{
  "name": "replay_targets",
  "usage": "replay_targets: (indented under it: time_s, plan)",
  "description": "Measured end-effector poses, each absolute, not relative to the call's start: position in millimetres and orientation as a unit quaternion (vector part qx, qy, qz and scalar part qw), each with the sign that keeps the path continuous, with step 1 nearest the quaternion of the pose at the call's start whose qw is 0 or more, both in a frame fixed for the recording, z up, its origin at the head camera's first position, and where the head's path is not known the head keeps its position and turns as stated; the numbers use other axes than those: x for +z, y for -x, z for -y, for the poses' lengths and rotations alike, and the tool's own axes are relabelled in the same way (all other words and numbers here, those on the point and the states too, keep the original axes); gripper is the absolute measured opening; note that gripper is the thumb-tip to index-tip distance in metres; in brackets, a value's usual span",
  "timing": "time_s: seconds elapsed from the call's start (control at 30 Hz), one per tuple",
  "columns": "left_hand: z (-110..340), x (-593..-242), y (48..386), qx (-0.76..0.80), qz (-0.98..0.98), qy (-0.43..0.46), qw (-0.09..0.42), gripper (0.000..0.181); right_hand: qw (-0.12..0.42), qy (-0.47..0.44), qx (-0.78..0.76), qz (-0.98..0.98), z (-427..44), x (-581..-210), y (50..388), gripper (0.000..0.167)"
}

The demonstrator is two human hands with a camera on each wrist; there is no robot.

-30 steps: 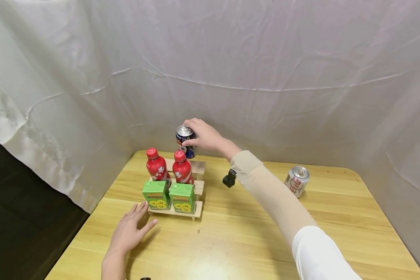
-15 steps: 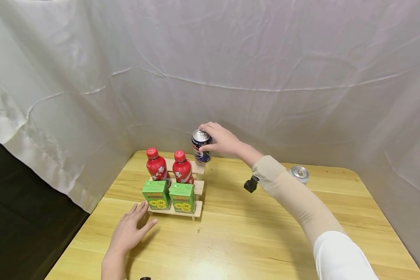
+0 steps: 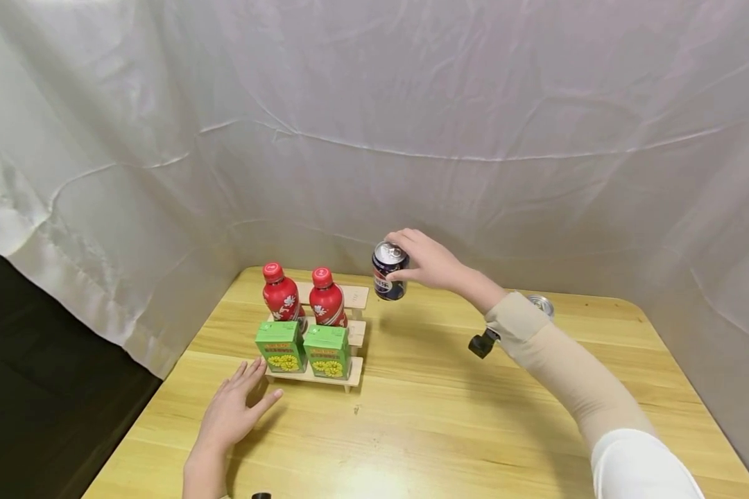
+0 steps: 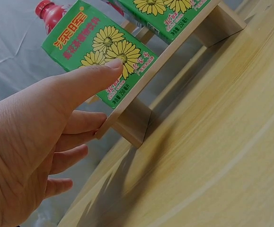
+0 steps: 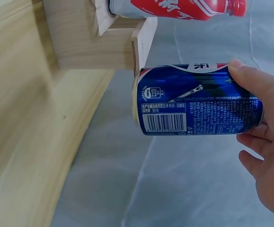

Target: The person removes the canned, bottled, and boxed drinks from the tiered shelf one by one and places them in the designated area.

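My right hand [image 3: 431, 262] grips a dark blue soda can [image 3: 390, 281] near its top, holding it in the air just right of the stepped wooden rack [image 3: 357, 298]. The right wrist view shows the blue can [image 5: 198, 101] with a barcode on its side, thumb on one side and fingers on the other. My left hand [image 3: 227, 409] lies with fingers extended at the rack's lower left corner, its fingertips touching the rack's edge in the left wrist view. Two green drink cartons [image 3: 327, 353] stand on the lowest step, and two red bottles [image 3: 326, 301] on the middle one.
A silver soda can [image 3: 541, 305] stands on the wooden table [image 3: 424, 430] at the right, mostly hidden behind my right sleeve. Grey curtain [image 3: 474, 159] hangs behind the table. Black cloth [image 3: 44, 388] lies at the left.
My right hand has carried the blue can rightward from above the rack's top step to beyond its right end. The left hand has stayed in place. My right sleeve now covers most of the silver can.
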State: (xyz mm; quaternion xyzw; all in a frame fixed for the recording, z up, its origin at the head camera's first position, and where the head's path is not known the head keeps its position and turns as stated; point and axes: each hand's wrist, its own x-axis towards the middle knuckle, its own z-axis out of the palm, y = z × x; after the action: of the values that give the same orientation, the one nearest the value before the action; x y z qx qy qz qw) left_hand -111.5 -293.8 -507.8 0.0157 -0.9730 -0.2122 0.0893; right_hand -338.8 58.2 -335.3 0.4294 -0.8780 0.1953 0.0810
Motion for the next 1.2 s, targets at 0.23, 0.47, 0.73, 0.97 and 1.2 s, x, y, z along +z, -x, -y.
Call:
replay_targets:
  time_s: [0.23,0.47,0.73,0.97,1.2]
  plan:
    - [295,-509,111,-0.211,0.973,-0.016,0.088,0.076,0.075,-0.393,0.193,0.896,-84,-346,335,0.067]
    - [295,-509,111,-0.21,0.974,-0.018,0.086,0.076,0.08,-0.36,0.201,0.908,-107,-356,331,0.069]
    - [295,-508,110,-0.211,0.974,-0.02,0.083,0.076,0.087,-0.338,0.206,0.914,-125,-370,326,0.069]
    - [296,-509,109,-0.211,0.974,-0.022,0.08,0.077,0.094,-0.325,0.189,0.922,-134,-388,325,0.07]
    - [295,-509,109,-0.214,0.973,-0.023,0.079,0.077,0.1,-0.32,0.195,0.922,-142,-406,325,0.069]
